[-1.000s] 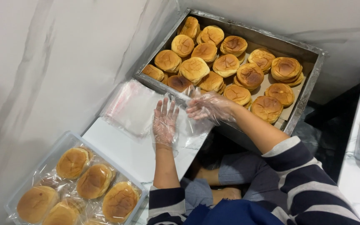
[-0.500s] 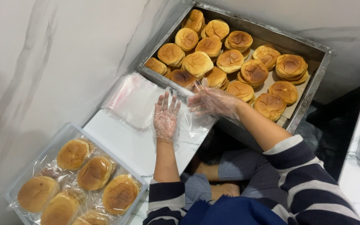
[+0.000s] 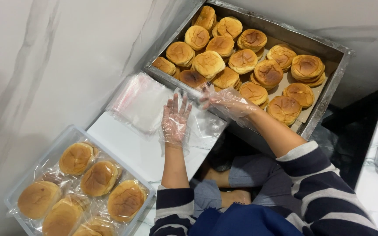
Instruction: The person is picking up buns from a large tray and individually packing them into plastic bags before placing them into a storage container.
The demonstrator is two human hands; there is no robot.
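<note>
A pale, grey-veined marble wall (image 3: 44, 57) fills the upper left; dark floor (image 3: 351, 131) shows at right.

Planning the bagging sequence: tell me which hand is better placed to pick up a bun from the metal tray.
Right, probably. The right hand hovers at the rim of the metal tray, beside the buns; the left hand lies flat on a clear bag.

clear bin (image 3: 22, 185) of bagged buns beside white marble wall (image 3: 44, 57)

Bagged buns (image 3: 62, 216) cut off at bottom edge
</note>
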